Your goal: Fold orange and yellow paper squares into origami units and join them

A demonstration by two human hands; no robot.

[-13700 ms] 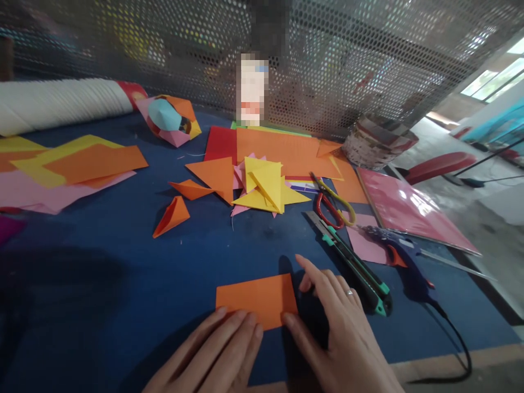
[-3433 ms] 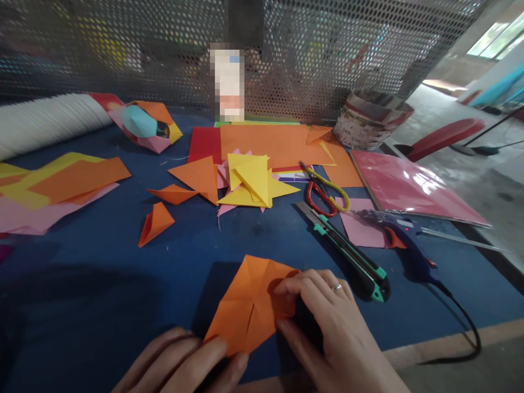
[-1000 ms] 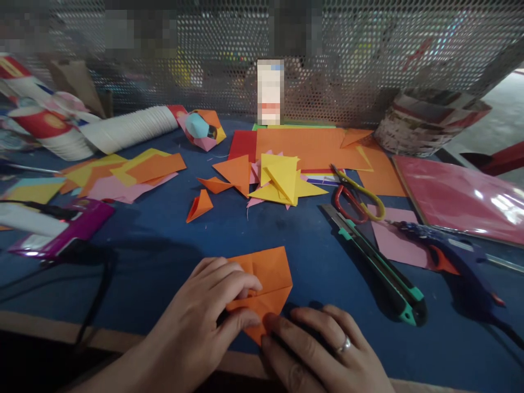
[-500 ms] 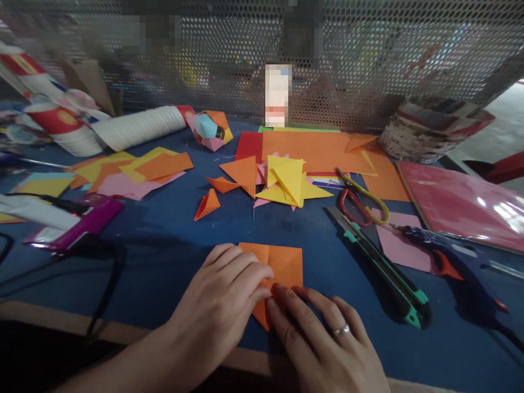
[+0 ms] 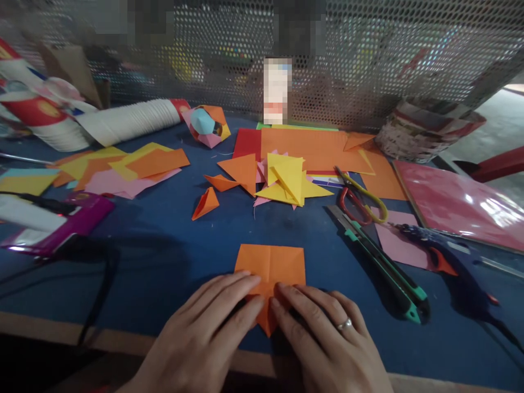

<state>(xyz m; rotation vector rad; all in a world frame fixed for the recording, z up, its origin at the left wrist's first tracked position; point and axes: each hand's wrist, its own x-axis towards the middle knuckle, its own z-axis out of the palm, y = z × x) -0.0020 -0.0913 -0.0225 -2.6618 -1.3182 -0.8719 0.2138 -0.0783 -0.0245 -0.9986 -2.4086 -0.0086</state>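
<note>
From where I stand, the person has an orange sheet (image 5: pixel 270 262) on the blue tabletop (image 5: pixel 303 229), right at the near edge and in the middle, its lower part folded to a point aimed at the person and a straight crease running up its centre. The left hand (image 5: pixel 204 327) lies across its left side and the right hand (image 5: pixel 327 333), with a ring (image 5: pixel 346 323) on one finger, across its right side; in both the grip is loose and spread, fingers laid nearly flat with the tips on the paper near the crease. Just beyond the sheet sit a small folded orange piece (image 5: pixel 206 204) and a heap of yellow folded shapes (image 5: pixel 289 183). To the right, a green-and-black utility knife (image 5: pixel 380 267) lies slantwise, its blade end near the red-and-yellow scissors (image 5: pixel 379 202), and a dark blue glue gun (image 5: pixel 458 273) has its nozzle over a pink square (image 5: pixel 399 237). Over on the left I see a purple packet (image 5: pixel 82 221) and, farther back, a row of nested paper cups (image 5: pixel 135 123).
</note>
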